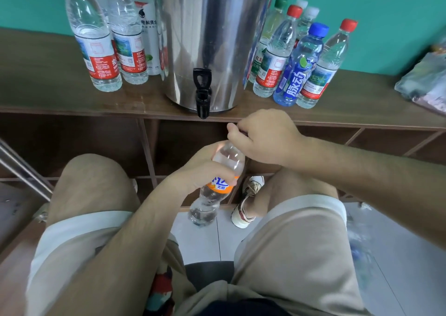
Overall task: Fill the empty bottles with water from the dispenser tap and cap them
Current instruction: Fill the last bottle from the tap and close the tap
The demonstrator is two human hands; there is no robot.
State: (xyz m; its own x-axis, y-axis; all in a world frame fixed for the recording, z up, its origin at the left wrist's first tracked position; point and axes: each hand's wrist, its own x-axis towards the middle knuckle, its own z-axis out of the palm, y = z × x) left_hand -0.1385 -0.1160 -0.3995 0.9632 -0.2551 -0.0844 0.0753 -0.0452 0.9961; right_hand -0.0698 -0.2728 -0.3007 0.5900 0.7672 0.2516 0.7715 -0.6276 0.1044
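A clear bottle with an orange label hangs tilted between my knees, its neck toward the upper right. My left hand grips it around the upper body. My right hand curls over the bottle's neck end, fingers pinched around the top; the cap itself is hidden under them. A steel water dispenser stands on the brown shelf, and its black tap juts over the shelf edge just above and left of my right hand. No water runs from the tap.
Three capped bottles stand left of the dispenser. Several capped bottles, one blue, stand to its right. A plastic bag lies at the far right. Open shelf compartments sit below, and a shoe rests on the tiled floor.
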